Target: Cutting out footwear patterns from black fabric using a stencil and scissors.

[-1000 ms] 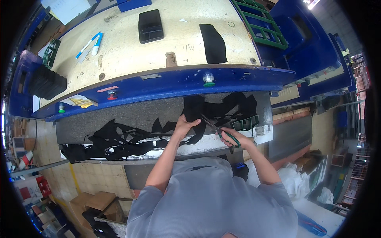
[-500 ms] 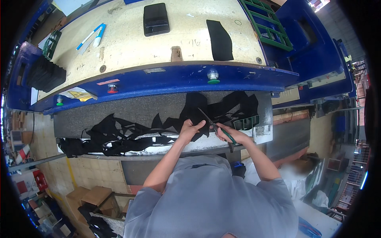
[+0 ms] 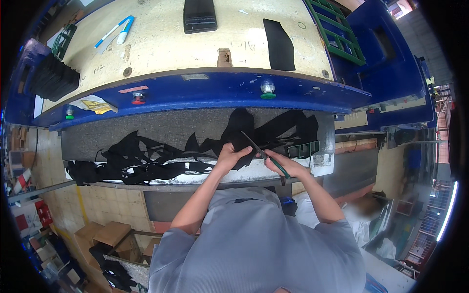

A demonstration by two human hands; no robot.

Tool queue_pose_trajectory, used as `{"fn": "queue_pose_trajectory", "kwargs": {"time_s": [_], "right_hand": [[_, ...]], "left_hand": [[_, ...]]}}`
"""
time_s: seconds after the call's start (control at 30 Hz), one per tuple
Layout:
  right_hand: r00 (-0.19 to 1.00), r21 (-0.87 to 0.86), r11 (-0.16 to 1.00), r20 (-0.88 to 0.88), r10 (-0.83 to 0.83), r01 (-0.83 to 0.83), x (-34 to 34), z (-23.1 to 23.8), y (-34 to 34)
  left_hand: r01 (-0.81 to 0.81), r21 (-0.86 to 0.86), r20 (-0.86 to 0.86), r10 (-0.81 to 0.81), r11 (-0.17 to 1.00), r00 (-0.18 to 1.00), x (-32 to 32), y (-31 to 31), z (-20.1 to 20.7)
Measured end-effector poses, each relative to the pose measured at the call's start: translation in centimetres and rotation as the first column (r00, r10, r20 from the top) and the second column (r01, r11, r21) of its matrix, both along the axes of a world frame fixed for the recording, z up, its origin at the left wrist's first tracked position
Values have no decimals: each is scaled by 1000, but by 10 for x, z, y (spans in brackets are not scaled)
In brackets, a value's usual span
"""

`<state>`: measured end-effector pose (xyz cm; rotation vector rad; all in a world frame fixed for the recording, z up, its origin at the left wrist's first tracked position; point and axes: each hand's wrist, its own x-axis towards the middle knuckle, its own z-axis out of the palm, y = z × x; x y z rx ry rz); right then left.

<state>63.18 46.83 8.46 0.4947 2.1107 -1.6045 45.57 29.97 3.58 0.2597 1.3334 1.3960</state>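
My right hand [image 3: 269, 163], curled round green-handled scissors [image 3: 264, 154], now sits closer to my left hand [image 3: 227, 158], which pinches black cloth [image 3: 239, 124] over grey tabletop [image 3: 161, 124], thumb extended. Meaning, as judged: scissors and held cloth within working reach; blade opening unclear.

On the grey board [image 3: 93, 129], a hand could pass at the far left, between the blue rail [image 3: 195, 92] and the scraps [image 3: 122, 154], which crowd the near left corner. Toward the right, black cloth [image 3: 240, 124] comes close to the rail, and the scissors [image 3: 251, 140] slant across the gap between left hand [image 3: 229, 159] and right hand [image 3: 283, 166]. A green frame [image 3: 304, 150] obstructs the right edge. The rail's buttons [image 3: 267, 90] jut out below the tabletop [image 3: 168, 51]. There, room runs along the near edge between the left-edge stack [image 3: 54, 77] and the black piece [image 3: 281, 45].
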Motion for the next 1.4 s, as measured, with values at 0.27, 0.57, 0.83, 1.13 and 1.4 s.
{"fn": "queue_pose_trajectory", "kwargs": {"time_s": [0.27,0.57,0.83,1.13,1.4], "right_hand": [[985,65,995,-157,-67,78,-1,9,-10],[987,73,984,-32,-159,161,3,15,-18],[992,67,990,-24,-126,128,3,16,-19],[979,8,980,-41,-200,201,10,2,-24],[952,-39,952,-33,-303,302,9,6,-34]], "left_hand": [[-66,57,43,63,996,997,2,0,7],[-14,54,31,12,998,999,2,-2,-3],[-3,82,32,0,997,999,4,-1,-7],[-11,81,57,7,997,998,4,-2,-3],[16,132,82,-27,991,996,3,-2,3]]}}
